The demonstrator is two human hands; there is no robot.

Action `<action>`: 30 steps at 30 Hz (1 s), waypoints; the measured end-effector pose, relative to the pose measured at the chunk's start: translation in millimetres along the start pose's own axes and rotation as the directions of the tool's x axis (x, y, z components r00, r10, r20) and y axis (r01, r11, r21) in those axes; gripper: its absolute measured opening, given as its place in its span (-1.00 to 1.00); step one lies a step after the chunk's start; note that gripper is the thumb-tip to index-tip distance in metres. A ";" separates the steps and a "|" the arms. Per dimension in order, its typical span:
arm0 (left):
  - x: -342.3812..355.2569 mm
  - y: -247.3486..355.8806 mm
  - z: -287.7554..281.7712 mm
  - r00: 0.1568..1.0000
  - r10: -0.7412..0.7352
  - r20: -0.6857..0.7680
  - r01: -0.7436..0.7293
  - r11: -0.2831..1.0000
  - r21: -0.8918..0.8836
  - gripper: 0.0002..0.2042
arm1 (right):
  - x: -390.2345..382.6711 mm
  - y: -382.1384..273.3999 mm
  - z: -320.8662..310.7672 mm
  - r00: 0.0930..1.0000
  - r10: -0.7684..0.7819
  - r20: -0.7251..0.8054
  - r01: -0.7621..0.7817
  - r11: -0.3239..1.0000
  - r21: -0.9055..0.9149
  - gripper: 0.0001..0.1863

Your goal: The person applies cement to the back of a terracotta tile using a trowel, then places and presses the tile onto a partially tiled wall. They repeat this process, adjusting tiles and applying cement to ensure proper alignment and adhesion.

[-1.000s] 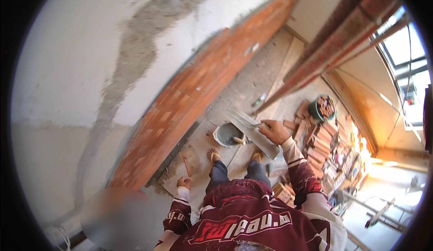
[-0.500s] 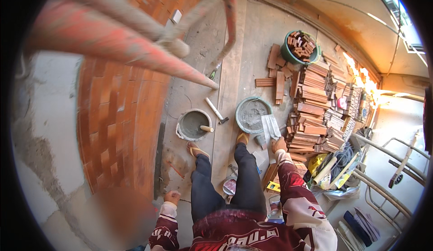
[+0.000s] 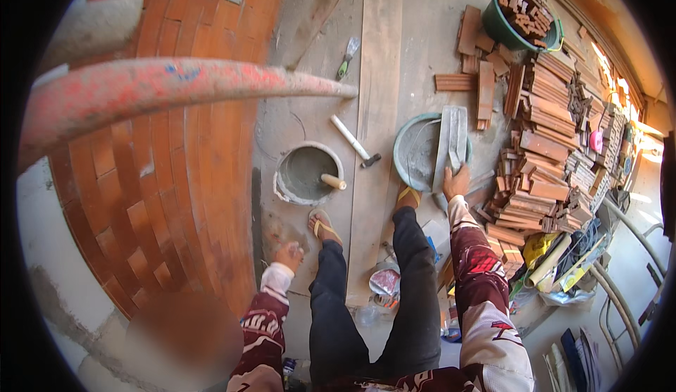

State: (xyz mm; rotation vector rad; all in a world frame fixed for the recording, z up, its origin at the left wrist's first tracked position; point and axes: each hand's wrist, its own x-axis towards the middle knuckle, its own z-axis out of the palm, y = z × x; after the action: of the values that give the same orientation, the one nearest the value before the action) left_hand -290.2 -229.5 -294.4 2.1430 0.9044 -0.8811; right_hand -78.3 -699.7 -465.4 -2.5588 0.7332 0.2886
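My right hand (image 3: 456,182) is closed on a plastering trowel (image 3: 452,135), a long flat grey blade. The blade lies over the right side of a green tub (image 3: 401,145) holding wet grey mortar (image 3: 420,158). My left hand (image 3: 289,256) hangs low to the left of my left foot, its fingers loosely curled and nothing visible in them. A pale bucket (image 3: 280,190) of grey mix stands ahead of that hand, with a wooden handle (image 3: 334,181) sticking out over its rim. Between bucket and tub, a hammer (image 3: 350,137) with a white handle lies on the floor.
A red-painted pole (image 3: 204,85) crosses the upper left, above a wall of brown tiles (image 3: 211,202). A green-handled scraper (image 3: 345,66) lies beyond the pole's end. Stacked brown tiles (image 3: 546,145) and a green bucket (image 3: 495,22) of tile pieces stand right.
My right hand and the trowel have moved forward, the blade now over the tub. My left hand has moved forward too. The view has shifted, and the red pole appears lower and flatter.
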 end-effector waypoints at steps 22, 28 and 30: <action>250.0 -70.2 6.3 0.967 -0.162 -0.195 0.044 0.865 -0.500 -0.66 | -259.1 -39.4 -49.6 0.890 -0.048 0.453 -0.072 0.967 0.243 -0.60; 206.1 38.0 26.9 0.981 -0.194 -0.013 0.105 0.588 -0.802 -0.46 | -288.4 51.4 -124.1 0.924 0.165 0.346 -0.242 0.951 0.192 -0.61; 182.5 86.8 26.0 0.929 -0.349 -0.122 0.225 0.795 -0.563 -0.28 | -297.8 76.1 -134.6 0.909 0.207 0.363 -0.270 0.953 0.134 -0.60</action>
State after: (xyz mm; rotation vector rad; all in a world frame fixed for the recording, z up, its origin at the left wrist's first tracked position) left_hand -133.1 -234.2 -424.0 1.6423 1.4349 -0.4409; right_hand -358.9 -688.9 -281.7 -2.1649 0.8907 0.6987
